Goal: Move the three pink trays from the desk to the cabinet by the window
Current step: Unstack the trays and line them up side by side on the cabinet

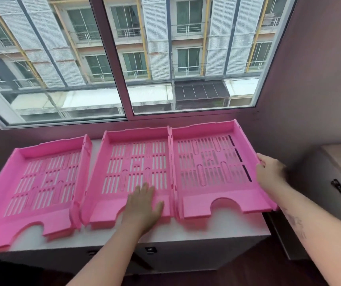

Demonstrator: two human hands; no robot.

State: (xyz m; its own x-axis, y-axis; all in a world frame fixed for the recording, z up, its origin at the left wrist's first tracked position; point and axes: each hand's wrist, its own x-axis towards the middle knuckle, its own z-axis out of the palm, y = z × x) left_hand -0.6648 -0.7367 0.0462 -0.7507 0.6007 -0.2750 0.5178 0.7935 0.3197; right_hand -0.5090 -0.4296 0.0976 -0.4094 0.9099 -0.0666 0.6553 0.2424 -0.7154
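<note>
Left hand [144,205] lies flat, fingers spread, palm down on the front of the middle pink tray [124,145], covering part of its front notch, while the right hand [268,172] curls over the outer side wall of the right pink tray [196,207], its fingertips hidden behind the rim. All three trays sit side by side on the white cabinet [217,228] beneath the window [111,58]. The left pink tray [10,182] overhangs the cabinet's edge and is cut off by the frame at its near corner. Motion blur softens the trays' slotted floors; the small dark fittings on the cabinet front are too blurred to identify.
</note>
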